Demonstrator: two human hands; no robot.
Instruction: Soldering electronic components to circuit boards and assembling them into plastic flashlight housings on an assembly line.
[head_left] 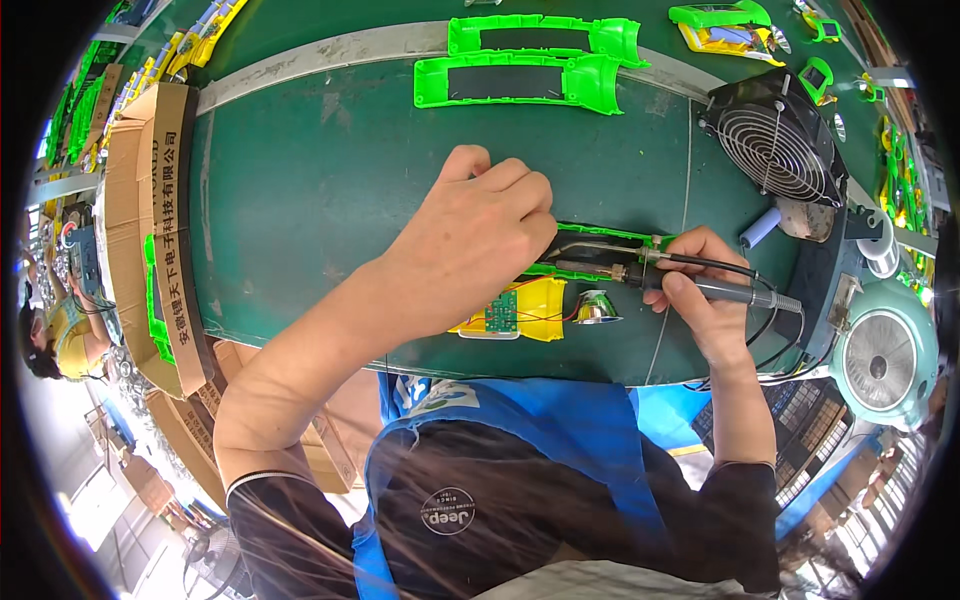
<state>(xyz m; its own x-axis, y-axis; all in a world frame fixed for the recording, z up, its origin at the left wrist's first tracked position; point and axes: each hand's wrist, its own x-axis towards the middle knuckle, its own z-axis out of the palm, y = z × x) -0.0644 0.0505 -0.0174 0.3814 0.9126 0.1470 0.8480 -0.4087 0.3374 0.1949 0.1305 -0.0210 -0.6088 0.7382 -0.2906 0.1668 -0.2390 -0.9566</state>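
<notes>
My right hand (708,305) grips the grey handle of a soldering iron (735,290), its metal shaft pointing left over a green plastic shell (612,232). A thin bent metal tube runs beside the shaft. My left hand (485,225) is closed, fingers curled down at the shell's left end; whatever it pinches is hidden beneath it. Just nearer to me lies a yellow plastic housing (545,300) with a small green circuit board (501,314) on it. Thin wires run right from there towards a shiny reflector cup (597,307).
Two green shells (432,82) lie at the far side of the green table (300,200). A black fan (770,145) stands far right, with a blue cylinder (762,227) near it. A cardboard box (170,250) borders the left; a pale green fan (882,355) is at right.
</notes>
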